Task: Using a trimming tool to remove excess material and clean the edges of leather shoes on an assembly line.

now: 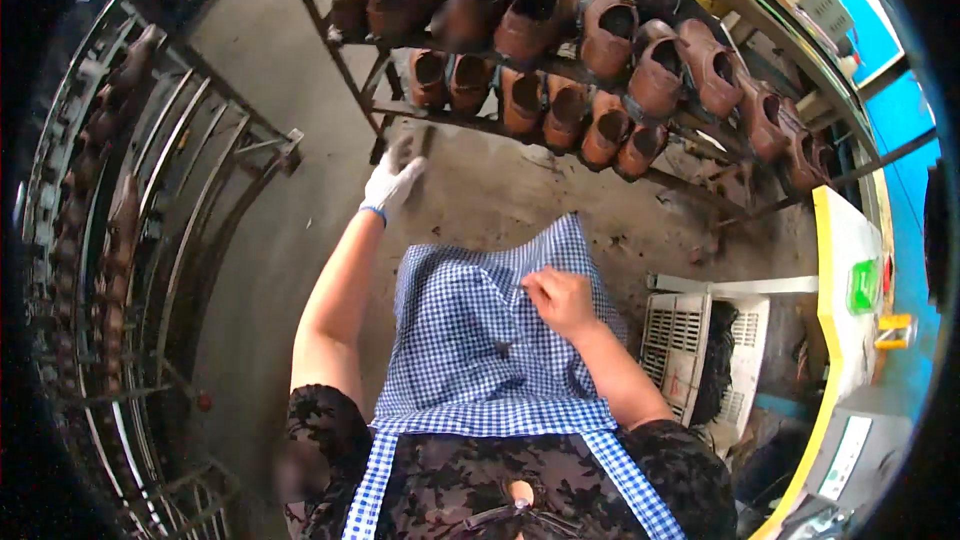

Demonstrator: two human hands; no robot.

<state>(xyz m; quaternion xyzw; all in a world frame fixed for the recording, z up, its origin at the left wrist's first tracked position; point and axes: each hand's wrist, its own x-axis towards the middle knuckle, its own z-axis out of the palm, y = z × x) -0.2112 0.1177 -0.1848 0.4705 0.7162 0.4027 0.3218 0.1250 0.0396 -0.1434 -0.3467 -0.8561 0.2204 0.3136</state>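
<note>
My left hand (394, 178), in a white glove with greyish fingertips, reaches forward beside the lower left end of the shoe rack. Its fingers are apart, and I see nothing held in them. My bare right hand (563, 300) is closed in front of the blue checked apron (450, 340); whatever its curled fingers may hold is hidden. On the rack's upper shelf stand several brown shoes (538, 18). Another row of lighter brown shoes (565, 112) sits on the lower shelf, nearest to my left hand.
A metal rack (185, 155) with shoes in rows runs along the left. At the right, a white plastic crate (675, 345) holds something dark, beside a yellow-edged white panel (850, 250). Stained concrete floor (250, 35) lies between the racks.
</note>
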